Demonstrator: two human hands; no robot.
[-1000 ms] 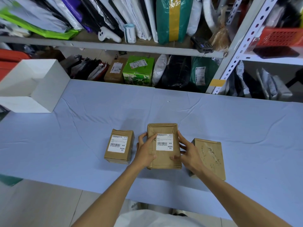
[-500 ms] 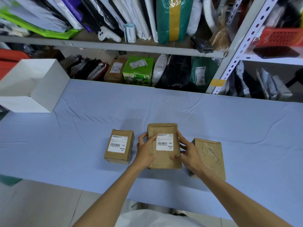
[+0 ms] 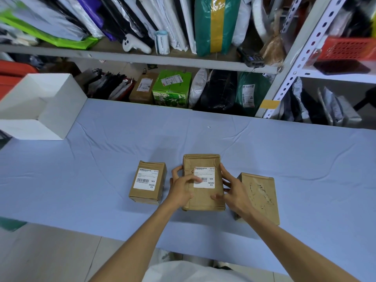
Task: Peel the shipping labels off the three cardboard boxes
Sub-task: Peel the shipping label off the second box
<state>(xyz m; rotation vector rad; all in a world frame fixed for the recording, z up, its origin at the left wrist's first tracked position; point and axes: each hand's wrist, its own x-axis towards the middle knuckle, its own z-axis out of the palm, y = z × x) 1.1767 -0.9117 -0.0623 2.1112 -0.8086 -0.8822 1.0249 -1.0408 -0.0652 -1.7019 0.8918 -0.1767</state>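
Observation:
Three brown cardboard boxes lie in a row near the front edge of the blue-covered table [image 3: 203, 137]. The left box [image 3: 147, 183] carries a white shipping label [image 3: 146, 179]. The middle box [image 3: 203, 192] also has a white label [image 3: 206, 177]. My left hand [image 3: 181, 187] grips this box's left side, its thumb resting on the label's lower left corner. My right hand [image 3: 232, 188] holds the box's right side, fingers spread along the edge. The right box [image 3: 258, 196] shows a torn, bare patch on top and no label.
A white open box [image 3: 38, 106] stands at the table's far left. Metal shelving [image 3: 289, 64] behind the table holds parcels, mailers, a label roll and a red basket [image 3: 348, 47]. The table's front edge runs just below the boxes.
My left thumb has slid from the label's left edge onto its lower left corner. The boxes and my right hand stay where they were.

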